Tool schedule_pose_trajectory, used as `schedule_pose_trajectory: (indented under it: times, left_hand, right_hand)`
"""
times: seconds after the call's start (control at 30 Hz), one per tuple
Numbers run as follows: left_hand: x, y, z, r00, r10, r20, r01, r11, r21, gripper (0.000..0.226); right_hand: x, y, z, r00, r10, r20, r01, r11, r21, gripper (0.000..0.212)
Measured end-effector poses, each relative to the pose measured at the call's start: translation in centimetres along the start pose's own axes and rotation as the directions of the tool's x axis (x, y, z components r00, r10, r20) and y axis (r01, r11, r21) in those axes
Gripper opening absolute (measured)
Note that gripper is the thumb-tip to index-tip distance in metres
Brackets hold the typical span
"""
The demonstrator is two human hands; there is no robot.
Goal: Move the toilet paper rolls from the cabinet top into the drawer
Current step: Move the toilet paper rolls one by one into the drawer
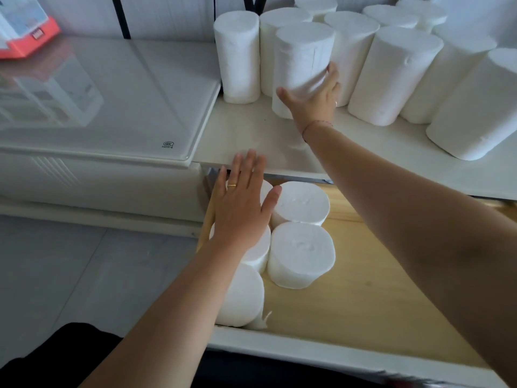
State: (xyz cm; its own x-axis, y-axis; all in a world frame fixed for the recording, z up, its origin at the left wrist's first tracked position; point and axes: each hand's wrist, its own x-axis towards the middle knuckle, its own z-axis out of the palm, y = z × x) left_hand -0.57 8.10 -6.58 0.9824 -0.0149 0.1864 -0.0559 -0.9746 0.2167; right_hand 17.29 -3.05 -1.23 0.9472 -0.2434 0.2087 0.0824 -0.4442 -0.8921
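Note:
Several white toilet paper rolls stand upright on the white cabinet top (251, 135). My right hand (313, 99) wraps around the lower part of the front roll (303, 51), which tilts slightly. Below, the wooden drawer (377, 289) is pulled out, with several rolls standing on end at its left side, among them one at the back (302, 203) and one in front of it (300, 253). My left hand (242, 208) hovers flat, fingers spread, over the drawer's left rolls and holds nothing.
A glossy white appliance top (112, 102) lies left of the cabinet, with an orange and white box (25, 26) at its far corner. Grey floor tiles (70, 261) are at lower left. The drawer's right half shows bare wood.

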Motion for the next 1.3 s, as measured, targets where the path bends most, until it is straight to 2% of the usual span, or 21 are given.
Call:
schedule_pose_trajectory:
  times: [0.17, 0.33, 0.53, 0.67, 0.93, 1.3]
  left_hand:
    - [0.1, 0.1, 0.2, 1.0, -0.002, -0.003, 0.002, 1.0, -0.003, 0.063]
    - [0.1, 0.2, 0.4, 1.0, -0.004, 0.012, 0.004, 1.0, -0.001, 0.064]
    - [-0.1, 0.1, 0.4, 1.0, 0.001, -0.003, -0.001, 1.0, -0.019, 0.065]
    - [-0.1, 0.2, 0.6, 1.0, 0.026, 0.012, -0.026, 1.0, 0.004, 0.07]
    - [-0.5, 0.7, 0.9, 0.986, 0.148, 0.075, -0.148, 0.989, -0.01, 0.072]
    - [-1.8, 1.3, 1.0, 0.925, 0.313, 0.215, -0.319, 0.948, -0.011, 0.07]
  right_hand:
    - [0.6, -0.5, 1.0, 0.999, 0.027, -0.034, -0.026, 0.999, 0.04, 0.118]
    - [0.4, -1.0, 0.8, 0.998, 0.042, -0.05, -0.038, 0.997, 0.069, 0.11]
    - [-1.8, 0.2, -2.4, 0.994, -0.058, 0.095, 0.043, 0.988, 0.147, 0.098]
    - [-4.3, 1.4, -5.2, 0.986, -0.062, 0.153, 0.035, 0.985, 0.171, 0.096]
    - [-8.6, 2.6, -10.0, 0.968, -0.076, 0.239, 0.026, 0.978, 0.205, 0.095]
    - [-13.1, 4.4, -16.7, 0.933, -0.101, 0.345, 0.045, 0.985, 0.168, 0.107]
